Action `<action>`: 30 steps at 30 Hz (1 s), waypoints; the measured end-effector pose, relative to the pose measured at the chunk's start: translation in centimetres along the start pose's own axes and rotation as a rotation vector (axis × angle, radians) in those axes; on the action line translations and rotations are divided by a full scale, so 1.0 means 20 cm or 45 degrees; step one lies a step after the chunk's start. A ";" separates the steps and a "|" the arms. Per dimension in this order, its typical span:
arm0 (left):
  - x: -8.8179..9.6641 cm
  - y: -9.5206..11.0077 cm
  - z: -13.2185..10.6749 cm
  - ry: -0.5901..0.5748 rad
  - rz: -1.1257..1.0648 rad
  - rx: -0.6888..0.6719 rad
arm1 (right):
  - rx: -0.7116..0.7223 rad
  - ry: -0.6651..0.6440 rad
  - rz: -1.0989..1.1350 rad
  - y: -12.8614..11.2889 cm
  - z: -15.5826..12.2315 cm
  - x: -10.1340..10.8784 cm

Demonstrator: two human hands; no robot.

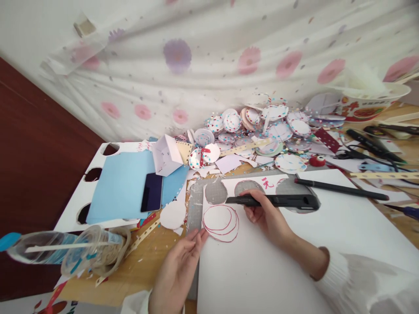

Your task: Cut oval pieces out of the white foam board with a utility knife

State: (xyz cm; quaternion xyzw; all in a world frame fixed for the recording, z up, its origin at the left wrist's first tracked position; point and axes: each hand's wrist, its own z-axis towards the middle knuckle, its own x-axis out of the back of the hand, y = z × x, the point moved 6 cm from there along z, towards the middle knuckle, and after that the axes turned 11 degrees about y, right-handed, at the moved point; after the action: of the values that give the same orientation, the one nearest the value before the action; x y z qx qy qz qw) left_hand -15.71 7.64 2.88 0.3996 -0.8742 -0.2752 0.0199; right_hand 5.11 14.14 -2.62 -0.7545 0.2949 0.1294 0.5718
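Cutter [278, 200] clenched in right hand [266, 216] | left hand [181, 264] released, flat by white sheet [262, 270] | red 天 [267, 183]

The right hand [268, 218] has a white sleeve [356, 279] with ribbed cuff, over the white sheet [343, 222]; the left hand [178, 270], beside this sheet, has a white cuff [135, 302].

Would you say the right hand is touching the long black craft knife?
Touching. The head view shows the right hand gripping the long black craft knife.
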 end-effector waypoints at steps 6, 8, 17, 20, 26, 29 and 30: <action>-0.01 -0.04 0.03 0.072 -0.144 0.001 | 0.024 -0.003 -0.049 0.01 -0.01 -0.01; -0.02 -0.04 0.03 0.077 -0.138 -0.021 | 0.023 -0.004 -0.047 0.01 -0.01 -0.01; -0.07 0.00 -0.01 0.032 0.101 -0.147 | 0.015 0.007 -0.028 -0.01 -0.01 -0.01; -0.07 0.00 0.00 0.001 0.199 -0.245 | 0.015 0.005 -0.031 -0.01 -0.01 -0.01; -0.07 0.00 0.07 -0.268 0.315 -0.367 | 0.046 -0.004 -0.046 -0.01 -0.01 0.00; -0.08 0.00 0.12 -0.337 0.373 -0.516 | 0.072 -0.012 -0.062 -0.01 -0.01 0.00; -0.07 0.00 0.14 -0.317 0.405 -0.555 | 0.080 -0.014 -0.072 -0.01 -0.01 0.00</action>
State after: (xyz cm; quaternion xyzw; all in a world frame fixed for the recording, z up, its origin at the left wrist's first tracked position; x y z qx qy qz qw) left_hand -15.45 9.96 0.82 0.2071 -0.8418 -0.4968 0.0410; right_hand 5.15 13.93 -2.39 -0.7434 0.2742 0.1082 0.6003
